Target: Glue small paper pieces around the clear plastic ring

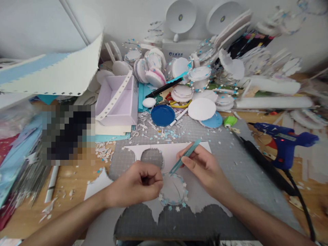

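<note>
My left hand (147, 182) is closed, thumb and fingers pinched at the left edge of a thin ring (185, 191) decorated with small pale-blue and white stars. The exact grip point is hidden by the fingers. Teal tweezers (186, 155) are gripped in my right hand (202, 165), their tips angled down to the ring's upper edge. Whether the tips pinch anything is too small to tell. Beneath the ring lies a white sheet (200, 191) with rounded pieces cut out of it, on a grey cutting mat (230, 171).
A blue glue gun (284, 136) with its cord and a black pen-like tool (266, 165) lie at right. Behind are a blue lid (163, 115), white foam discs (202, 109) and a pale lilac box (118, 99). Loose stars (164, 133) and paper scraps cover the mat's far part.
</note>
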`<state>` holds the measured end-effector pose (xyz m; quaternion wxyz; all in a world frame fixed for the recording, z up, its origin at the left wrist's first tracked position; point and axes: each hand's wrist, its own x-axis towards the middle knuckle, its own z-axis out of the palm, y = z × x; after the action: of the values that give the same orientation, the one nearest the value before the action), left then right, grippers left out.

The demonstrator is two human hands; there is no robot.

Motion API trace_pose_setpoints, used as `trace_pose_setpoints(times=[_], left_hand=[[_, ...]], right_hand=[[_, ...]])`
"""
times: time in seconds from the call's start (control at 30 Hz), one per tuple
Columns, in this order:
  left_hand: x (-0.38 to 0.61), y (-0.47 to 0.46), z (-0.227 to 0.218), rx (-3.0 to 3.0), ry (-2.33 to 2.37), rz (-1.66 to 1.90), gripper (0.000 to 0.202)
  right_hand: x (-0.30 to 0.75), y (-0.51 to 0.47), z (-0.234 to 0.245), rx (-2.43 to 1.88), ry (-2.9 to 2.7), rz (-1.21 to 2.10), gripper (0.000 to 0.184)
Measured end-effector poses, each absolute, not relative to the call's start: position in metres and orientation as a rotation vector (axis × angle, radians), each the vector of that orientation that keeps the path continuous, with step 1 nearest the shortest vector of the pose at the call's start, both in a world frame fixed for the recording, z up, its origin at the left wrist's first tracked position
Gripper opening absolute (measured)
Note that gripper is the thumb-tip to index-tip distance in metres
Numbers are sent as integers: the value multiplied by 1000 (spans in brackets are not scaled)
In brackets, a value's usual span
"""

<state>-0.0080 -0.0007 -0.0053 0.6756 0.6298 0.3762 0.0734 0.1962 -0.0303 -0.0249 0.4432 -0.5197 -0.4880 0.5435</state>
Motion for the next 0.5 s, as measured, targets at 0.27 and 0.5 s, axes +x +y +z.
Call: trace_pose_setpoints(times=[0.27,0.5], left_hand=[[-8,0,-4,1425,896,187,20],[-10,2,-6,1518,887,240,35]], right_hand=[[208,-21,-31,-1252,-975,1193,16],[213,-12,-31,-1237,-929,1020,26]])
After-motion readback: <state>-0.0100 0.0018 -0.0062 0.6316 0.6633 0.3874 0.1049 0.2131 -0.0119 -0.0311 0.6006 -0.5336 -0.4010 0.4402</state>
